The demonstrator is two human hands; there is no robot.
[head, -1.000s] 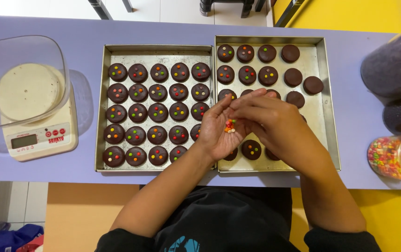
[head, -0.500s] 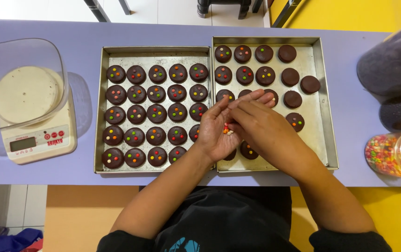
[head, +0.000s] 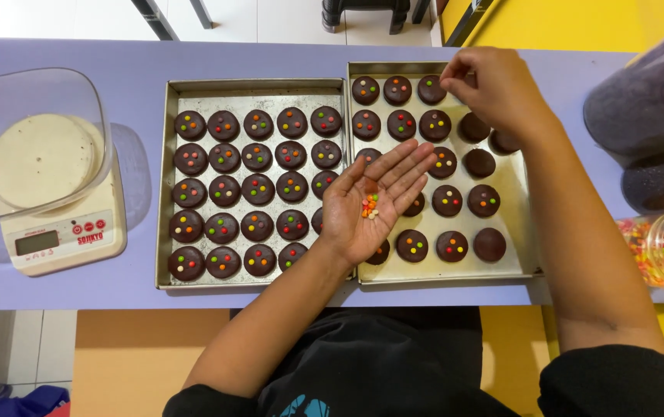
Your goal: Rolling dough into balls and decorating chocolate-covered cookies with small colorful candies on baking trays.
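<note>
A: Dark chocolate rounds fill both metal trays on the lilac counter [head: 424,54]. The left hand [head: 374,202] lies palm up and wide open over the seam between the trays, cradling a small heap of coloured candy bits [head: 370,205].

B: And the right hand [head: 494,89] has left that palm. A moment ago its fingers were down in the left hand, picking; now it is up at the far right corner of the right tray [head: 517,193], fingertips pinched narrow. I'd judge it has a candy bit between them, but the piece itself is too small to see.

A: It hovers just beside the plain rounds [head: 480,162] along that tray's right edge, the ones without dots.

B: So the pick is done and a placing stroke looks under way. The left tray [head: 163,185] is fully dotted already, and most of the right tray too.

A: Elsewhere, a kitchen scale [head: 61,232] with a clear bowl sits at the counter's left end, and jars [head: 645,93] stand at the right edge, one holding sprinkles [head: 652,251].
</note>
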